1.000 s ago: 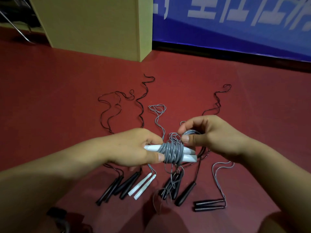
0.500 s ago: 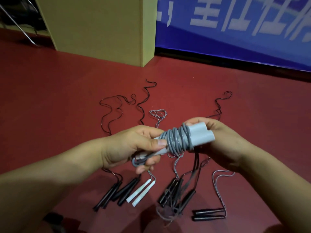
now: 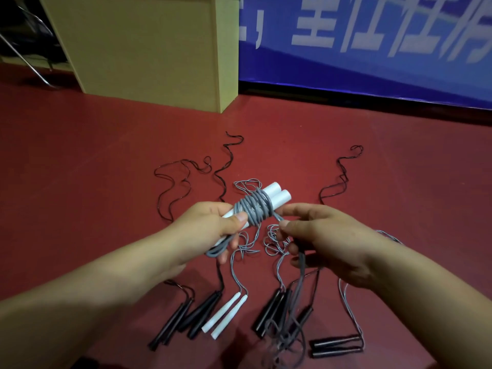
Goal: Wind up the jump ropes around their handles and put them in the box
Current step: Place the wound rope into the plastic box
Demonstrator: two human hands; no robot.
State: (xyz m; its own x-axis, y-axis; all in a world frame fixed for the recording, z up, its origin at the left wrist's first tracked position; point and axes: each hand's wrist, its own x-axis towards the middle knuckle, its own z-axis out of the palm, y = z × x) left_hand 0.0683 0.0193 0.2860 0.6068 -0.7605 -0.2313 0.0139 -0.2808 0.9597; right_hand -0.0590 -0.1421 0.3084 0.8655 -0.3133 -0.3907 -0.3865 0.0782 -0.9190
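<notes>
Fingers of right hand (image 3: 327,235) now off handles (image 3: 277,196), pinching rope (image 3: 299,265) (grey).

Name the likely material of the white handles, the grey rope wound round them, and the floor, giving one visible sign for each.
White handles: probably smooth plastic; uniform, matte white tubes.
Grey rope: likely flexible plastic or rubber cord; it bends into tight coils with a slight sheen.
Floor: seemingly red vinyl or rubber sports flooring; even, seamless, dull surface.
</notes>
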